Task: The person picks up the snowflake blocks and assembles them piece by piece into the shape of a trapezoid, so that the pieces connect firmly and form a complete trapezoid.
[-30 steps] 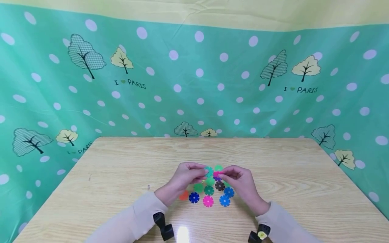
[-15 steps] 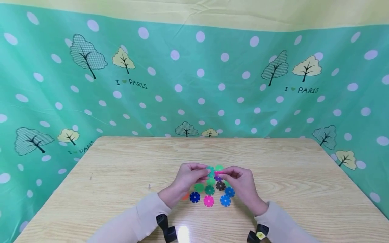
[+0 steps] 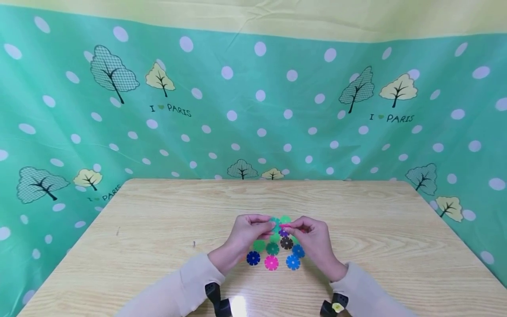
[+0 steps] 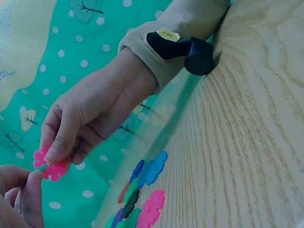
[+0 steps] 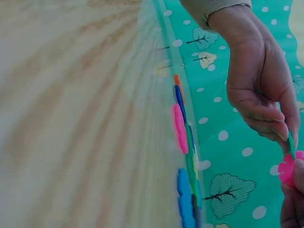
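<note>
Between thumb and fingers my left hand (image 3: 249,231) pinches a teal notched plastic disc (image 3: 275,222), the flower-shaped building kind. My right hand (image 3: 313,235) pinches a pink notched disc (image 4: 56,172), which appears nearly edge-on in the head view. In the right wrist view the green-looking disc (image 5: 291,142) shows its thin edge and meets the rim of the pink one at an angle. Fingertips cover parts of both discs, so how deep their slots sit in each other cannot be told. Both hands are held above the loose discs.
On the wooden table (image 3: 158,220) lie several more notched discs, among them a dark blue disc (image 3: 253,258), a loose pink disc (image 3: 271,263), a light blue disc (image 3: 293,262) and a dark brown disc (image 3: 287,242). A patterned green curtain (image 3: 261,110) hangs behind.
My left hand has shifted slightly right, bringing the teal disc up to the pink one. The pink disc has turned from showing its face to nearly edge-on.
</note>
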### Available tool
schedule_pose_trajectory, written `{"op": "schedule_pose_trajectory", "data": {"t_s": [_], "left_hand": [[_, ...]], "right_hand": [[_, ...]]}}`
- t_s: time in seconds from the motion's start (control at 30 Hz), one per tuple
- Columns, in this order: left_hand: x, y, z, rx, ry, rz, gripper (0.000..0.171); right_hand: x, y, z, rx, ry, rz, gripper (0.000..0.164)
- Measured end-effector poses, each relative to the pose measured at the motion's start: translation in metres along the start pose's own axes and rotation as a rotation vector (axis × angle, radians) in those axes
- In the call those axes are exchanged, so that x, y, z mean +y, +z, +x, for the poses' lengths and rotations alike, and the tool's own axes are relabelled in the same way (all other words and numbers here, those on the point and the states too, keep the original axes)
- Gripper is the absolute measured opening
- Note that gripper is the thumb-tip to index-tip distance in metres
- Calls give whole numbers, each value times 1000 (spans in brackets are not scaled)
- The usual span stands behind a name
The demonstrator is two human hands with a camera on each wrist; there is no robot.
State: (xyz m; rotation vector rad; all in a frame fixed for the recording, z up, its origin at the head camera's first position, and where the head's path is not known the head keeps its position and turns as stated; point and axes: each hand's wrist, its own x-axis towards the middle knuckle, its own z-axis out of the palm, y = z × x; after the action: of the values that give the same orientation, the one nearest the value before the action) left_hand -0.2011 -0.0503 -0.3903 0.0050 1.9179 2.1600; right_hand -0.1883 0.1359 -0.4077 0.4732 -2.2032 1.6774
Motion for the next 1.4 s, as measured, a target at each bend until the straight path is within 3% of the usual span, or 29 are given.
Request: {"op": "schedule_pose_trajectory", "data": {"t_s": [0.17, 0.33, 0.53, 0.8, 0.97, 1.2, 1.4], "left_hand": [[1, -5, -2, -45, 4, 21, 27], [4, -17, -2, -130, 25, 117, 34], [5, -44, -2, -167, 19, 236, 37], [-4, -78, -11, -297, 31, 330, 30], [-8, -93, -11, -323, 58, 448, 32], [-14, -104, -7, -323, 43, 561, 35], [-15, -104, -11, -382, 66, 622, 33]], "right_hand": [[-2, -3, 0, -49, -41, -34, 6], [2, -4, -1, -80, -68, -39, 6], [2, -12, -1, -60, -29, -68, 7], [-19, -22, -3, -81, 26, -83, 7], [-2, -27, -4, -84, 47, -54, 6], [2, -29, -4, -94, 75, -61, 7], [-17, -27, -5, -100, 72, -76, 6]]}}
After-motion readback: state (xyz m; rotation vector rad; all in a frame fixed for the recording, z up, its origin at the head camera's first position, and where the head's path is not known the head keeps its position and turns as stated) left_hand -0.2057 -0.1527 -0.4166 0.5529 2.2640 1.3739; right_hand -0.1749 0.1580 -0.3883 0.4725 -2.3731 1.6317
